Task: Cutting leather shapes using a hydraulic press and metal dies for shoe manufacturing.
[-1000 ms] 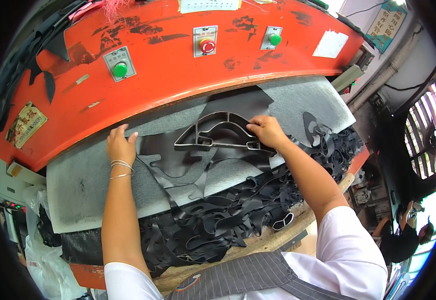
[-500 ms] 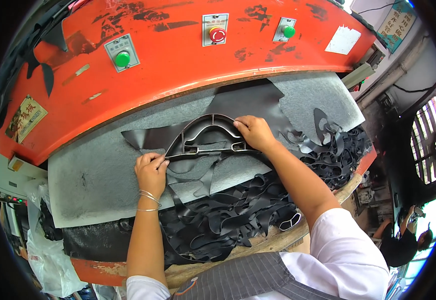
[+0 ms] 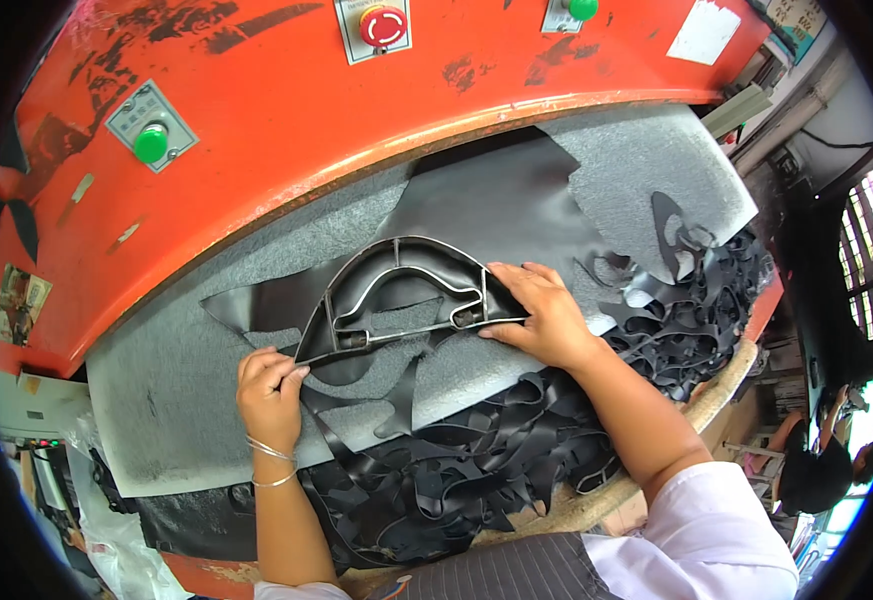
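Note:
A crescent-shaped metal cutting die [image 3: 396, 254], with inner walls and cross struts, lies over black sheet material [image 3: 486, 200] that looks like leather. Its left tip is pinched between the thumb and fingers of my left hand [image 3: 271, 390]. My right hand [image 3: 548, 318] grips the die's right end, fingers along the outer curve and thumb at the lower edge. Through the die's openings, parts of the sheet and of the grey cutting board [image 3: 181, 390] show. Cut-out gaps and thin strips of the sheet lie just below the die.
A heap of black offcuts [image 3: 456, 460] covers the near side of the board and runs to the right. Behind the board rises a red machine body [image 3: 286, 130] with green buttons [image 3: 151, 143] and a red stop button [image 3: 383, 27]. Another person [image 3: 821, 465] is at far right.
My right hand has slid from the die's upper curve to wrap its right end. The die sits tilted a little more, its right end higher. My head view has shifted closer.

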### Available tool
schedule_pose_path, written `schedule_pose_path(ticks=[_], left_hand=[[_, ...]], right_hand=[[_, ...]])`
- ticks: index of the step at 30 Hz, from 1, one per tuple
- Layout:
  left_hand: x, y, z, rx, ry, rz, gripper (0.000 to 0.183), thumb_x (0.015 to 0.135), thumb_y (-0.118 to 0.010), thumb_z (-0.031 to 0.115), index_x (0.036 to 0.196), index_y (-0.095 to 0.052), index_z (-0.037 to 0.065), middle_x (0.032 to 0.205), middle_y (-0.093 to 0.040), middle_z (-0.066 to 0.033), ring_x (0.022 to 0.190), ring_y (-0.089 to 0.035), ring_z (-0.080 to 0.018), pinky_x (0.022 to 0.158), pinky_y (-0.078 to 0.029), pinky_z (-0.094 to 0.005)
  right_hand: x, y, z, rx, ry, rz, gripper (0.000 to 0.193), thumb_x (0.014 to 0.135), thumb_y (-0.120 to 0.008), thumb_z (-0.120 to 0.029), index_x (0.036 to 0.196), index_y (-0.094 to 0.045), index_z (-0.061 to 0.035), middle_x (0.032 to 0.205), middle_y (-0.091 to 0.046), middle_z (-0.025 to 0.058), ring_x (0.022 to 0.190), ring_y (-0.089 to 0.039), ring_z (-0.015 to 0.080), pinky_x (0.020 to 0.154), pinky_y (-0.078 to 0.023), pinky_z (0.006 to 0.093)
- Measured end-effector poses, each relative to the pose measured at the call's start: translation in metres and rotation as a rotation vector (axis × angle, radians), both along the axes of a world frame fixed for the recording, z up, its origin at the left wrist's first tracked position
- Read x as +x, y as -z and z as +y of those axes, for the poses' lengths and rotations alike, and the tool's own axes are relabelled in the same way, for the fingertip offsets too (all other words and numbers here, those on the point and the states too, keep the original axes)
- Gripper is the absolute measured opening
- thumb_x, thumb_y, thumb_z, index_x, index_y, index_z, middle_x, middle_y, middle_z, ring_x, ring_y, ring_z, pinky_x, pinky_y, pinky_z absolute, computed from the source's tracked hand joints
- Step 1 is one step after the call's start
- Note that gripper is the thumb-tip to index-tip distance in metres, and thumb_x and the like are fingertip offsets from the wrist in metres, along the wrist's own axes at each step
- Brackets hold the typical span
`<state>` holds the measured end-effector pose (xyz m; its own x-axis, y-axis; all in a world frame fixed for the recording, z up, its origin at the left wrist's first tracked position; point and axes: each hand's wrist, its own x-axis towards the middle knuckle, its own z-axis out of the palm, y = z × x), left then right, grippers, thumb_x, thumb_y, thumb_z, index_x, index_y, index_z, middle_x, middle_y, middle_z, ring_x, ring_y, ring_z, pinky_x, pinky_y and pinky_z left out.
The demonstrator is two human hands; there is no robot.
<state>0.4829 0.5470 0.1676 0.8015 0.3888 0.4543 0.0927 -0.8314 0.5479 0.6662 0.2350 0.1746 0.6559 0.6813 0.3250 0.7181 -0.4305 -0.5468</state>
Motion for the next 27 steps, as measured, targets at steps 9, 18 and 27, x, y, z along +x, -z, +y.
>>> schedule_pose_path(ticks=[9,18,27], left_hand=[[0.01,0.0,-0.003,-0.016,-0.062,0.047,0.011,0.068,-0.075,-0.001,0.076,-0.068,-0.001,0.082,-0.064,-0.009,0.097,-0.062,-0.0314,0.085,-0.049,-0.0404],[0.003,-0.002,0.005,-0.006,-0.055,0.059,0.014,0.067,-0.077,0.003,0.08,-0.072,0.001,0.082,-0.065,-0.0081,0.098,-0.062,-0.0299,0.085,-0.049,-0.0397],[-0.013,-0.003,-0.004,-0.033,-0.064,0.004,0.012,0.069,-0.076,0.005,0.079,-0.072,0.001,0.083,-0.067,-0.0096,0.098,-0.062,-0.0293,0.086,-0.049,-0.0391]], right_hand=[[0.013,-0.006,0.007,-0.072,0.016,0.006,0.072,0.072,-0.079,-0.034,0.131,-0.052,-0.0016,0.126,-0.06,0.0169,0.121,-0.055,0.028,0.106,-0.036,0.0443],[0.005,0.002,0.012,-0.035,0.016,-0.032,0.072,0.066,-0.083,-0.029,0.126,-0.055,0.0009,0.124,-0.061,0.0184,0.115,-0.059,0.0313,0.105,-0.038,0.0457],[-0.011,-0.004,0.001,-0.051,0.005,-0.087,0.076,0.071,-0.079,-0.035,0.132,-0.05,-0.0012,0.128,-0.058,0.0173,0.122,-0.053,0.0319,0.108,-0.035,0.0453]])
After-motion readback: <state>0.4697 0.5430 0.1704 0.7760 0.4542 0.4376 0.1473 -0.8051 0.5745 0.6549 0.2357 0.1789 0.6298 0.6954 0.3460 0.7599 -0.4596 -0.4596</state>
